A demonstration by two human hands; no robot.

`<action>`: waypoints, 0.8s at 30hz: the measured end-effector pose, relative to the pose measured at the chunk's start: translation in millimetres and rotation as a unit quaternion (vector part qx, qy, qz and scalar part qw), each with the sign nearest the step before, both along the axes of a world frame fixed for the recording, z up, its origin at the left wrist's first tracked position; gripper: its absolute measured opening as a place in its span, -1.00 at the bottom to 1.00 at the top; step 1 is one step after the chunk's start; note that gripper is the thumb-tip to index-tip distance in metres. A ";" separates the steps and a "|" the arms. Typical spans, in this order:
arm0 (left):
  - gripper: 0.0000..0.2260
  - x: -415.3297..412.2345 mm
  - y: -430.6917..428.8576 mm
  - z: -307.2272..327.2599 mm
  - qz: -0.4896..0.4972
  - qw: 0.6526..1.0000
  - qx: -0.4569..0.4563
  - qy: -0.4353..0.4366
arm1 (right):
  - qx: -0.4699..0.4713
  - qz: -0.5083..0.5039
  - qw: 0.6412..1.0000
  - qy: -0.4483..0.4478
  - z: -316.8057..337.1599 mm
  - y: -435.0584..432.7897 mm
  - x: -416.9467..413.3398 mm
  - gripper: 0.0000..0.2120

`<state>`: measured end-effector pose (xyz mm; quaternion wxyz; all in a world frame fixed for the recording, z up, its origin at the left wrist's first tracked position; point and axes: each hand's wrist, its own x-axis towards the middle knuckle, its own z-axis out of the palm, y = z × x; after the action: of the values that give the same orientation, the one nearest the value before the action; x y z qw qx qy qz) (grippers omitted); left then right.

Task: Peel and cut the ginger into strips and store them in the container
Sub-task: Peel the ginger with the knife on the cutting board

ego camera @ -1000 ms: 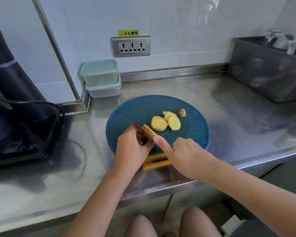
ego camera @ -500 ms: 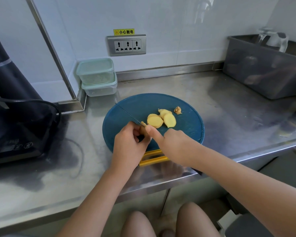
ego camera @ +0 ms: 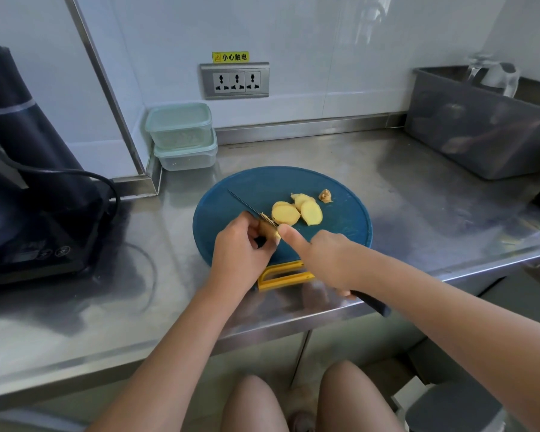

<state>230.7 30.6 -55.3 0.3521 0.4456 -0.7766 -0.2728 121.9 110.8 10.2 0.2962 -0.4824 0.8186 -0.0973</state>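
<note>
Left hand [ego camera: 240, 244] pinching ginger stub [ego camera: 268, 229] | right hand [ego camera: 325, 260] gripping knife [ego camera: 371, 302] | knife lying across ginger stub, tip pointing away-left, just beside left fingers [ego camera: 250, 222]

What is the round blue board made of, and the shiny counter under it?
The blue board looks like matte plastic: it has an even colour, faint pale cut marks and a moulded yellow handle. The counter looks like brushed stainless steel: it is grey, with blurry reflections and a folded metal front edge.
</note>
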 end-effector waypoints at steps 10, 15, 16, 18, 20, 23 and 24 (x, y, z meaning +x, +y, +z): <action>-0.81 -1.6 0.4 -1.4 -0.004 1.000 -0.011 -0.004 | 0.024 0.038 0.998 0.053 15.5 -37.0 25.1 -0.37; -0.81 -2.6 2.0 -2.5 0.002 1.000 -0.020 -0.001 | -0.074 0.038 0.996 -0.022 -6.5 -13.5 4.3 -0.35; -0.81 -2.9 1.6 -2.7 0.003 1.000 -0.020 0.000 | -0.067 0.015 0.997 -0.025 -9.3 -5.8 2.3 -0.38; -0.80 -3.7 1.5 -3.2 0.004 1.000 -0.021 -0.011 | -0.020 -0.034 0.999 -0.025 -12.0 4.4 2.9 -0.36; -0.78 -4.7 2.6 -3.6 0.007 0.999 -0.033 -0.034 | 0.021 -0.069 0.997 -0.020 -15.1 4.5 1.9 -0.25; -0.75 -5.9 2.9 -2.9 0.017 0.998 -0.055 -0.038 | 0.055 -0.062 0.997 0.003 -11.3 -3.6 1.2 -0.18; -0.76 -6.3 3.0 -2.4 0.020 0.997 -0.060 -0.034 | 0.058 -0.053 0.997 0.005 -7.6 -4.2 -0.3 -0.18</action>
<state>224.4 33.5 -57.7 0.3566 0.4479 -0.7942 -0.2035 121.6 106.6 2.6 0.3140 -0.4212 0.8486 -0.0624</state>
